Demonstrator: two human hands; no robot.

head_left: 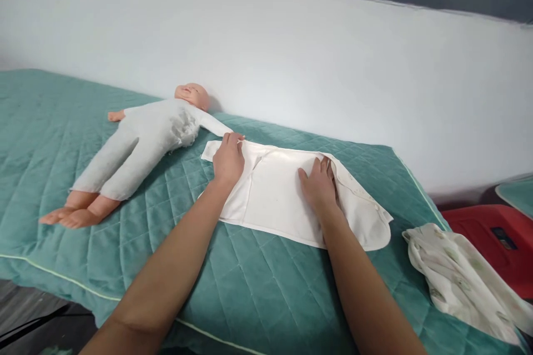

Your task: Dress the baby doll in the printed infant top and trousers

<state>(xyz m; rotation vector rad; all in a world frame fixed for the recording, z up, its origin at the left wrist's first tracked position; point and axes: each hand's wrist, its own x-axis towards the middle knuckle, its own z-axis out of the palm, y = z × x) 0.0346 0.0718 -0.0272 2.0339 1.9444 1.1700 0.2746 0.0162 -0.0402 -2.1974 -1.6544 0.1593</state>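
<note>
A white baby shirt point(278, 199) lies spread on the green quilted cover, its right front panel folded outward with small fastenings along the edge. My left hand point(229, 160) is closed at the shirt's upper left, fingers curled on the cloth by the sleeve. Flat on the inside of the shirt rests my right hand point(320, 184), fingers stretched and apart, their tips beside the turned-back panel. To the left, a baby doll point(147, 125) with a pale cloth body lies on its back, one arm reaching close to my left hand.
The green quilted bed cover point(258, 283) runs up to a white wall point(291, 66). A patterned light cloth point(458, 277) is bunched at the right edge, partly in front of a red plastic object point(491, 233).
</note>
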